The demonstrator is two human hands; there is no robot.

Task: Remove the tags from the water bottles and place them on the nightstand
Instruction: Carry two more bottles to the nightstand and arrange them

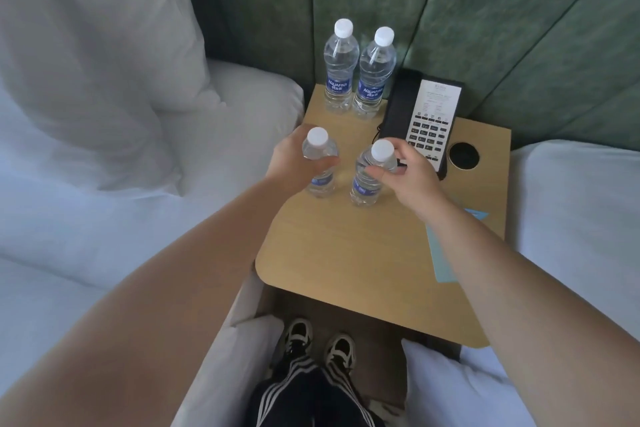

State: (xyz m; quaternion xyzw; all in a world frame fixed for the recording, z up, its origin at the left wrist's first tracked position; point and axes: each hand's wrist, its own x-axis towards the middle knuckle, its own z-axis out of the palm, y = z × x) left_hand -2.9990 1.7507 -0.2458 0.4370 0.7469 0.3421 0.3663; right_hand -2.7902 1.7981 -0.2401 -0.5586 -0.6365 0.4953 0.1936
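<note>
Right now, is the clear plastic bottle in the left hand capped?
Capped: a white cap sits on the clear plastic bottle that the left hand grips.

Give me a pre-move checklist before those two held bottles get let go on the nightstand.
1. Left hand has a grip on the left front bottle: ok.
2. Right hand pinches the right front bottle near its cap: ok.
3. Both front bottles' bases down on the nightstand: cannot tell.
4. No tag on any bottle neck: ok, none visible.
5. Two back bottles upright, apart from the front pair: ok.
6. Phone cord clear of the right front bottle: cannot tell, hand hides it.
</note>
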